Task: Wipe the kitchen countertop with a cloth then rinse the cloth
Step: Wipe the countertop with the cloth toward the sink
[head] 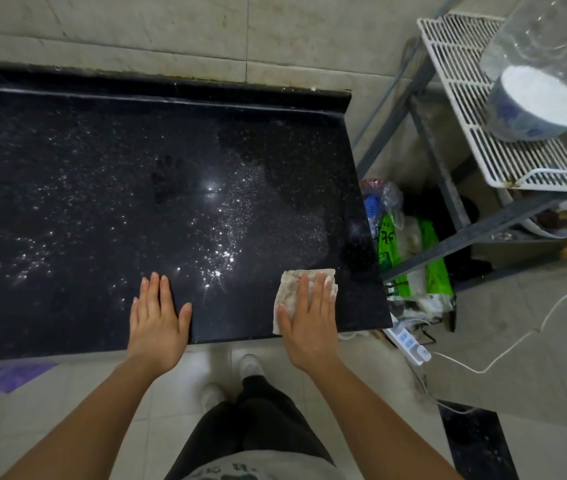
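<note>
The black speckled countertop (102, 202) fills the left and middle of the head view, with wet streaks near its right side. A folded, off-white cloth (287, 289) lies near the counter's front right corner. My right hand (308, 317) presses flat on top of the cloth, fingers together and extended. My left hand (157, 317) rests flat on the bare counter at the front edge, palm down, holding nothing.
A grey metal rack (448, 202) with a white wire shelf (465, 98) stands right of the counter, holding a blue-and-white bowl (535, 105) and clear plastic. Bags (407, 258) lie under it. A power strip (408, 342) and white cable lie on the floor.
</note>
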A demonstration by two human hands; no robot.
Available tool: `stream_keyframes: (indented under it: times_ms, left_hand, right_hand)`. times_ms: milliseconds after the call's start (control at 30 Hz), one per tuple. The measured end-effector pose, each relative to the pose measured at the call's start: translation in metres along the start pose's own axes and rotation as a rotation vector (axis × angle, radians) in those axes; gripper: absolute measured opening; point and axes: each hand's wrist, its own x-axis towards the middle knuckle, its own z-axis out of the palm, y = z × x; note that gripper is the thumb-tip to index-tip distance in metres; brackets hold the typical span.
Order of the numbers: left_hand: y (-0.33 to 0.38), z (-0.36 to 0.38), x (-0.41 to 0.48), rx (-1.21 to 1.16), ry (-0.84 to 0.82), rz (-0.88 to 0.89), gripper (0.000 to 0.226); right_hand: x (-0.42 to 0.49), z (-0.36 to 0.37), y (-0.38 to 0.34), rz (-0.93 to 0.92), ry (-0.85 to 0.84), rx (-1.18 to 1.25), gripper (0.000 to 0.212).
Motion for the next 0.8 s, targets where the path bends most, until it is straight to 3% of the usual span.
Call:
stream_keyframes:
  times_ms: [267, 467, 533, 633, 733, 800]
  left_hand:
    - [0.000, 0.001, -0.001, -0.013, 0.010, 0.007, 0.066]
    - [0.000, 0.000, -0.001, -0.009, 0.018, 0.014, 0.067]
    - [0.000, 0.000, -0.001, -0.013, 0.019, 0.016, 0.067]
    - [-0.001, 0.000, -0.001, -0.023, 0.010, 0.014, 0.067]
    - [-0.001, -0.001, 0.000, -0.039, -0.004, 0.011, 0.067]
    - [0.000, -0.002, 0.000, -0.042, -0.013, 0.006, 0.067]
  right_hand:
    - [0.026, -0.022, 0.080, 0.216, 0.017, 0.000, 0.078]
    - [0.000, 0.003, 0.024, 0.348, 0.094, 0.038, 0.073]
    - [-0.001, 0.008, -0.013, 0.272, 0.047, 0.028, 0.067]
    - [-0.003, 0.010, -0.046, -0.019, -0.033, -0.046, 0.065]
    - [0.004, -0.002, -0.018, -0.366, -0.169, -0.095, 0.070]
    - [0.012, -0.013, 0.017, -0.489, -0.164, -0.138, 0.070]
